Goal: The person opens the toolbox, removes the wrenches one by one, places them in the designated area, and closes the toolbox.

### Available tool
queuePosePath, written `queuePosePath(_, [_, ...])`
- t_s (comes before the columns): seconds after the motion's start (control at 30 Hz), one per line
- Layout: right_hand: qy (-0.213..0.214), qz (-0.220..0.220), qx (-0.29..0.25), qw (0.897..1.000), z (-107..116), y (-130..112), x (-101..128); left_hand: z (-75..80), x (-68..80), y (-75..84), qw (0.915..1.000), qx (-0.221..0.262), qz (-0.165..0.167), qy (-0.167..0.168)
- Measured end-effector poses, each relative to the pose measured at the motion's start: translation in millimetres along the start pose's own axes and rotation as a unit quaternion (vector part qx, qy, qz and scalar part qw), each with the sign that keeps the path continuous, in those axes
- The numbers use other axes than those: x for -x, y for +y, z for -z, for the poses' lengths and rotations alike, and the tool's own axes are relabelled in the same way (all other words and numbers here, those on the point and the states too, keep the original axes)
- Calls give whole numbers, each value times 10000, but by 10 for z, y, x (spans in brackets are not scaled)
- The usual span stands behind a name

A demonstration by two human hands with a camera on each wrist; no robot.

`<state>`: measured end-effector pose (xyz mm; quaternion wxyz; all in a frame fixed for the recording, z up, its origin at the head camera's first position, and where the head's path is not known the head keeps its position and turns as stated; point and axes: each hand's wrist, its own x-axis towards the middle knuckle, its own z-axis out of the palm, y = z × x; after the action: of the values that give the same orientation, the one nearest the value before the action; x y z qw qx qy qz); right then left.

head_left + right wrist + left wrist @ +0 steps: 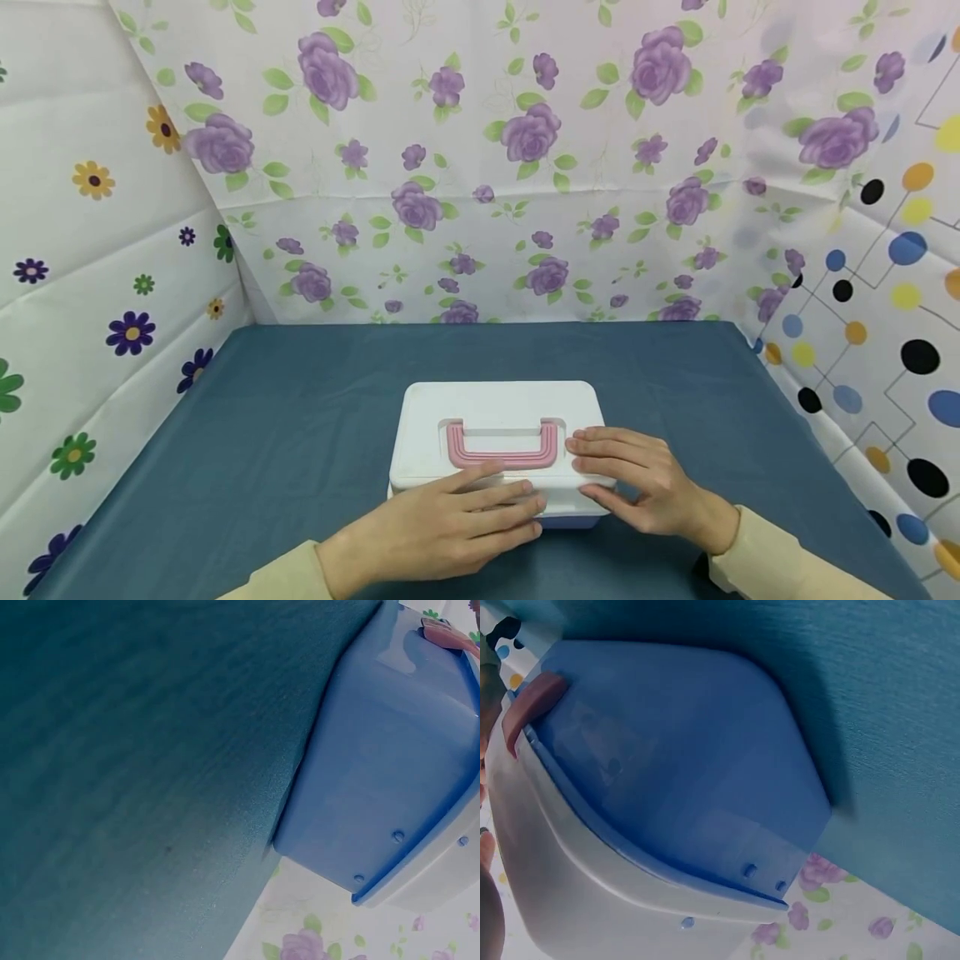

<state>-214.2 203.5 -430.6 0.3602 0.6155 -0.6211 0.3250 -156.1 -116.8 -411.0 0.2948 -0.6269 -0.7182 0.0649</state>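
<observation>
Near the front-middle of the blue worktop (300,400) sits a storage box (501,450), white lid on a blue base, pink handle (502,446) folded flat. Left hand (450,529) lies flat over the lid's near edge, fingers straight. Right hand (637,479) rests spread on the right corner, probably steadying it. Plenty of free cloth either side, with patterned walls further out.

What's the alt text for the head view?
Two hands rest on the white lid of a box on a blue table: left hand at the front edge, right hand at the right corner. A pink handle lies flat in the lid.
</observation>
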Motion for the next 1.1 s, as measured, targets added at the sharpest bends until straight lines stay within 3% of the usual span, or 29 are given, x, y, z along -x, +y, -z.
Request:
queuePosePath(0.27, [3, -7, -1, 10000, 4, -1, -1, -34, 12, 25, 9990, -130, -393, -144])
queuePosePath(0.6, [55, -1, -20, 10000, 8, -26, -29, -141, 48, 115, 9977, -271, -382, -482])
queuePosePath(1.1, [-50, -14, 27, 10000, -2, 0, 32, -240, 60, 183, 9915, -985, -239, -814])
